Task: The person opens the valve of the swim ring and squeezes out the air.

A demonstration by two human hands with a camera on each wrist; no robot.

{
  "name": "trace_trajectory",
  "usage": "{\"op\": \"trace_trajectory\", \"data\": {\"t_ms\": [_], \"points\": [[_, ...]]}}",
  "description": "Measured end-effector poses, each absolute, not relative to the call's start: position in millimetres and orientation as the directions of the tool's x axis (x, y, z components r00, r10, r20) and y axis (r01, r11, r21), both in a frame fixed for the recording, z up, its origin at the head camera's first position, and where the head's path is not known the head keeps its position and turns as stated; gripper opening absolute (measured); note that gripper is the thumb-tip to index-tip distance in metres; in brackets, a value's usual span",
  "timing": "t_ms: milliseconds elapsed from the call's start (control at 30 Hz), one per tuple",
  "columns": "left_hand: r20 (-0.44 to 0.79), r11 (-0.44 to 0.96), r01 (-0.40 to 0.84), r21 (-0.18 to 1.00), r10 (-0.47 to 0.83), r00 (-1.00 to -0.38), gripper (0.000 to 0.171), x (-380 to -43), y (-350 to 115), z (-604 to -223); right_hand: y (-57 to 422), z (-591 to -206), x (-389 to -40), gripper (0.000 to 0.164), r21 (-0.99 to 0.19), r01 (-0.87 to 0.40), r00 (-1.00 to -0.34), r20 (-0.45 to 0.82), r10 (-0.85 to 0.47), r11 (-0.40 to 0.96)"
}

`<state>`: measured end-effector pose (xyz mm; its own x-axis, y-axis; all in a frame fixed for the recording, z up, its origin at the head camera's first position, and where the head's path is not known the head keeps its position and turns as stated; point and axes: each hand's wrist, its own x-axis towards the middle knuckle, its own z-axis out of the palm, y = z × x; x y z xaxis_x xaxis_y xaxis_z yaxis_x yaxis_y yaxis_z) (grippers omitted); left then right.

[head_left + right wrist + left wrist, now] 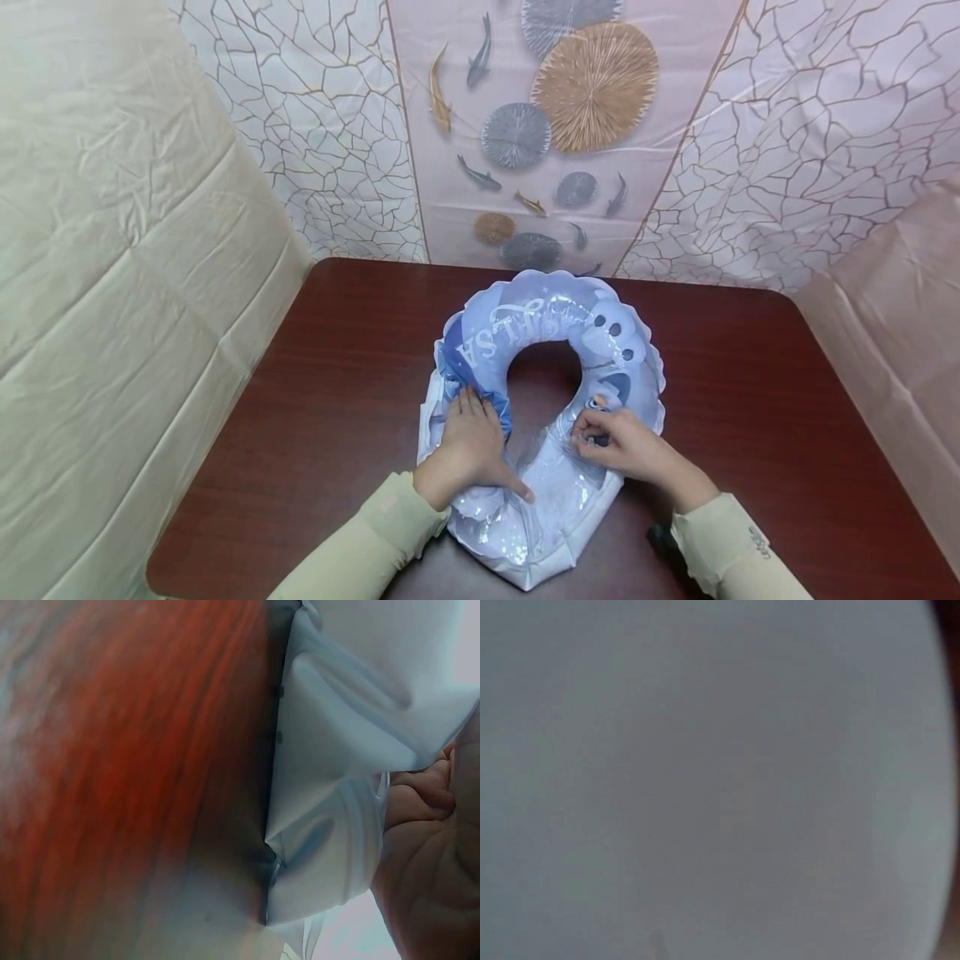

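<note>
A blue and white inflatable swim ring (555, 308) lies on the table, plump at its far side and slack and wrinkled at its near side. My left hand (472, 446) presses flat on the slack left part, fingers straight and thumb spread over the clear plastic. On the ring's right side, my right hand (618, 446) pinches the plastic with curled thumb and fingers; what lies between the fingertips is mostly hidden. The right wrist view shows folded whitish plastic (330, 750) of the ring beside the palm (420, 862). Blurred pale plastic (727, 780) fills most of the left wrist view.
The dark red-brown table (337, 367) extends to both sides of the ring. A small black object (663, 542) lies by the right sleeve. Patterned cloth (337, 125) hangs behind the table, and pale fabric walls (112, 250) stand at the sides.
</note>
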<state>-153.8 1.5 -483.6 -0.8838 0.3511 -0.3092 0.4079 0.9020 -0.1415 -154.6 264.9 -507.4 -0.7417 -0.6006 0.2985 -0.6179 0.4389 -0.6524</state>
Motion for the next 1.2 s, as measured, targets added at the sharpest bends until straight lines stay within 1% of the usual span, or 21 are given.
{"op": "trace_trajectory", "data": {"t_ms": [167, 367, 633, 1200], "points": [[-0.313, 0.906, 0.398, -0.146, 0.339, -0.887, 0.161, -153.5, 2.5, -482.0, 265.0, -505.7, -154.2, 0.011, -0.653, -0.607, -0.749, 0.281, -0.6, 0.452], [-0.31, 0.906, 0.395, -0.15, 0.336, -0.889, 0.161, -153.8, 3.5, -483.1, 265.1, -505.2, -153.5, 0.018, -0.661, -0.586, -0.765, 0.261, -0.589, 0.468], [-0.311, 0.905, 0.398, -0.152, 0.339, -0.888, 0.16, -153.2, 2.6, -483.4, 264.6, -505.7, -153.4, 0.012, -0.663, -0.594, -0.756, 0.269, -0.597, 0.455], [-0.314, 0.902, 0.399, -0.165, 0.335, -0.888, 0.161, -153.2, 2.7, -484.2, 264.9, -508.1, -155.3, 0.017, -0.672, -0.583, -0.763, 0.26, -0.592, 0.457]]}}
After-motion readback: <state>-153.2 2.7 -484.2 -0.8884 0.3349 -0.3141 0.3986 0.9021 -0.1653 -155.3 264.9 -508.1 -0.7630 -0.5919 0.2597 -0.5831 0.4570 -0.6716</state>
